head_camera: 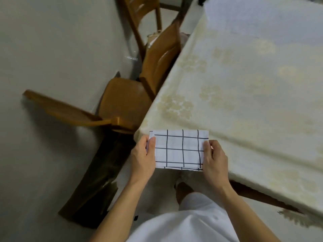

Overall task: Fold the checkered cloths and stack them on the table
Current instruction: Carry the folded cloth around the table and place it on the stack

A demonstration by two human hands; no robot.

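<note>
I see one checkered cloth point(178, 150) already folded to a small rectangle, pinched at its short ends by my left hand point(142, 154) and right hand point(214, 157) over the table point(244, 95) corner at six o'clock, not yet set down, no stack visible.

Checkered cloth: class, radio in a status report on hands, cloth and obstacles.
Left hand and right hand each pinch an end. Checkered cloth folded, held over the table corner. No stack in view. Chairs stand left, clear of cloth.

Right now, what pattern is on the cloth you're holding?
White with thin dark grid lines, on the folded cloth; the head view shows it.
</note>
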